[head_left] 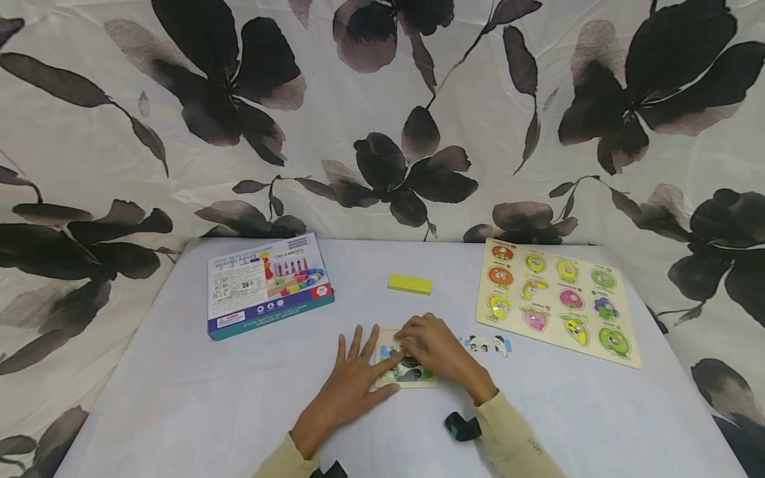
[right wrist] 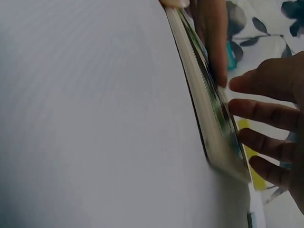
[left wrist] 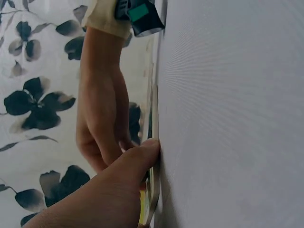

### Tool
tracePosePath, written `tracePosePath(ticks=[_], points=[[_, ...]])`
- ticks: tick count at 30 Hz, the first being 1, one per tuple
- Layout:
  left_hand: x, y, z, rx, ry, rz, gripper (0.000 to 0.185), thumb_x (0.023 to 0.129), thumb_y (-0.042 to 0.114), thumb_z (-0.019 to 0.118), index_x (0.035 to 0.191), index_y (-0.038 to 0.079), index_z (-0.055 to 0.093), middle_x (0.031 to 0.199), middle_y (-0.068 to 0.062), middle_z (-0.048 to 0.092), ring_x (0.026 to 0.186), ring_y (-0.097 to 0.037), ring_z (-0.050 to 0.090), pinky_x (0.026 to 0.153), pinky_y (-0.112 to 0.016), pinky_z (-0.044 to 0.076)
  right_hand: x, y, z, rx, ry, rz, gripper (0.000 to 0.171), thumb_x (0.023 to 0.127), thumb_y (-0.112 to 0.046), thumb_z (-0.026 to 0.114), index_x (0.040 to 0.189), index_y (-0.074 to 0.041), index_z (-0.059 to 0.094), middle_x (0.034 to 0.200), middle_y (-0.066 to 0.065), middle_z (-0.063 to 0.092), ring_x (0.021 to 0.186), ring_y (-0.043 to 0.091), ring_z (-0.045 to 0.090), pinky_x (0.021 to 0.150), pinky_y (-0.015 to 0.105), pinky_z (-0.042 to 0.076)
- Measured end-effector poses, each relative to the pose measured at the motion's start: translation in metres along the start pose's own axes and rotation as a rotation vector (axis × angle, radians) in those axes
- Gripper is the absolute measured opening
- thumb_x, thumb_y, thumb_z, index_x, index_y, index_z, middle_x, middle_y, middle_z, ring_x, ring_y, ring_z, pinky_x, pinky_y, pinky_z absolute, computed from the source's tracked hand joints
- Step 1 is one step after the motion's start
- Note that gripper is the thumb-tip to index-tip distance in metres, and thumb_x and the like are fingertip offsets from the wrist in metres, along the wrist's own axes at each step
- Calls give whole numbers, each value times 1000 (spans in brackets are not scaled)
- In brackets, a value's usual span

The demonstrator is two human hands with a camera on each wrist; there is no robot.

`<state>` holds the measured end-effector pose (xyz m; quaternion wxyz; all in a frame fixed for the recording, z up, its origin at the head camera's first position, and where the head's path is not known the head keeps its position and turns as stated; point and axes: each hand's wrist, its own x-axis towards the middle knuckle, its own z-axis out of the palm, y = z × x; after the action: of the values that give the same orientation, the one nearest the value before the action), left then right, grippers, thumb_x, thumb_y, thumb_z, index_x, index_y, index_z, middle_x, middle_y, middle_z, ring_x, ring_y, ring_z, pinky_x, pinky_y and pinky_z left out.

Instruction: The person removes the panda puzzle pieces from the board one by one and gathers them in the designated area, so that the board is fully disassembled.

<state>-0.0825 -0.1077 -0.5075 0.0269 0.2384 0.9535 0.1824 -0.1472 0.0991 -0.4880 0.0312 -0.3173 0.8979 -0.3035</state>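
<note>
Small square puzzle [head_left: 408,373] lies flat near the front edge of the worktop [head_left: 179,398], mid-width. Thin pale wood tray, picture in green, blue and dark patches, mostly covered by hands. Left hand [head_left: 349,388] flat, fingers spread, thumb against the puzzle's left edge. Right hand [head_left: 433,346] on top of it, fingers curled down on the pieces; can't tell whether they pinch one. Loose pieces [head_left: 489,344] just right of it.

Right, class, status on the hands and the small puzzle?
Left hand flat, steadying puzzle. Right hand on top, fingers curled on a piece. Loose pieces beside it; nothing blocking.
</note>
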Motion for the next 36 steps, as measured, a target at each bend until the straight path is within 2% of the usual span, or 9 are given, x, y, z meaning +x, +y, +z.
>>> tracePosePath(ticks=[9, 21, 28, 36], points=[[3, 3, 1, -4, -18, -11, 48, 94, 53, 51, 139, 35, 50, 156, -25, 13, 141, -51, 2, 106, -71, 2, 8, -3, 6, -48, -13, -39, 16, 92, -18, 64, 103, -19, 76, 105, -4, 62, 93, 13, 49, 84, 36, 40], [6, -1, -1, -23, -17, -6, 49, 95, 52, 50, 139, 32, 50, 157, -23, 11, 142, -50, 3, 106, -71, 1, 12, -8, 7, -116, -10, -62, 19, 92, -16, 63, 106, -19, 75, 106, -1, 60, 95, 16, 48, 83, 40, 41], [6, -1, -1, -34, -38, -11, 48, 96, 51, 48, 139, 29, 52, 158, -22, 10, 142, -48, 0, 107, -70, -1, 12, -11, 10, -90, -27, -38, 21, 93, -15, 60, 108, -19, 75, 108, -2, 59, 98, 16, 47, 88, 40, 40], [6, 2, -1, -15, -49, -23, 46, 96, 47, 50, 137, 28, 54, 159, -19, 10, 141, -52, 0, 106, -72, 2, 12, -11, 13, -56, -17, -14, 21, 94, -14, 59, 107, -19, 75, 108, -2, 59, 99, 16, 47, 90, 41, 39]])
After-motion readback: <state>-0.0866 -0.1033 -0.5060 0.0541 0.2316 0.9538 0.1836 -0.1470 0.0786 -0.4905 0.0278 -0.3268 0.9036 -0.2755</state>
